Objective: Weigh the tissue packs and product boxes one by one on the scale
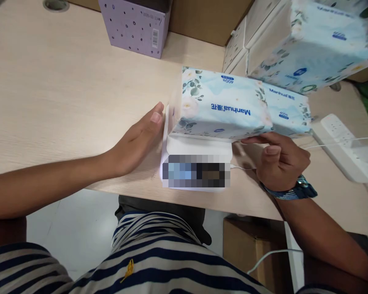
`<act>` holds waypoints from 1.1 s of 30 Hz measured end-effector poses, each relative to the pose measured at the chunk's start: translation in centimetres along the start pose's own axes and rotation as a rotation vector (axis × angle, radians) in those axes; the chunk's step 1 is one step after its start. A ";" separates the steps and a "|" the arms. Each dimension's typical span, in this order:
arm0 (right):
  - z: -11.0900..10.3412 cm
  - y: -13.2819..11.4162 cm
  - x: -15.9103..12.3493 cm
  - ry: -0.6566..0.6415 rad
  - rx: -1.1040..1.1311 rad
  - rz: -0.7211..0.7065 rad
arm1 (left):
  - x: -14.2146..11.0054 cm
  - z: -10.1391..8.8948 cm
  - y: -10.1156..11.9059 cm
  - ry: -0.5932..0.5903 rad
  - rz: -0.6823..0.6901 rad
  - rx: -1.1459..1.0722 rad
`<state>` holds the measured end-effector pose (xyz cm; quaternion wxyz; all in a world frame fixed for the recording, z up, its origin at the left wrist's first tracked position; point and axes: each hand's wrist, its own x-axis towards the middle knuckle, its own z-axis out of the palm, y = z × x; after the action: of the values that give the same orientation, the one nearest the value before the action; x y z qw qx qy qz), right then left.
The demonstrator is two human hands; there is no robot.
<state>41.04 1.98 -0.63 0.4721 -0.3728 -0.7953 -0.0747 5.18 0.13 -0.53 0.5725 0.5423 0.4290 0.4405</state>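
Note:
A pack of tissues with a blue floral print rests against a white device near the table's front edge. Part of the device's front is pixelated, and a thin white cable runs out of its right side. My left hand lies along the device's left side, fingers stretched out, thumb near its upper corner; it holds nothing. By the lower right corner of the pack is my right hand, index finger extended along the lower edge and thumb apart. I cannot tell whether that finger touches it. A second tissue pack sits just behind.
More tissue packs are stacked at the upper right. A white power strip lies at the right, with a cable crossing it. A purple box stands at the back. Under the table is an open cardboard box.

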 end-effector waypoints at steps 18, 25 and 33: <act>-0.2 -0.3 0.2 -0.027 0.017 0.044 | 0.7 0.3 1.7 -0.006 -0.139 -0.111; -0.1 -0.4 0.3 0.011 0.006 0.052 | 0.4 0.0 1.7 0.016 -0.128 -0.123; -0.3 -0.4 0.2 -0.012 0.016 0.075 | 0.1 0.4 2.0 0.043 -0.076 -0.114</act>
<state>40.90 1.72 -0.21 0.4726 -0.3990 -0.7843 -0.0482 5.54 0.14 1.51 0.6094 0.4825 0.4359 0.4537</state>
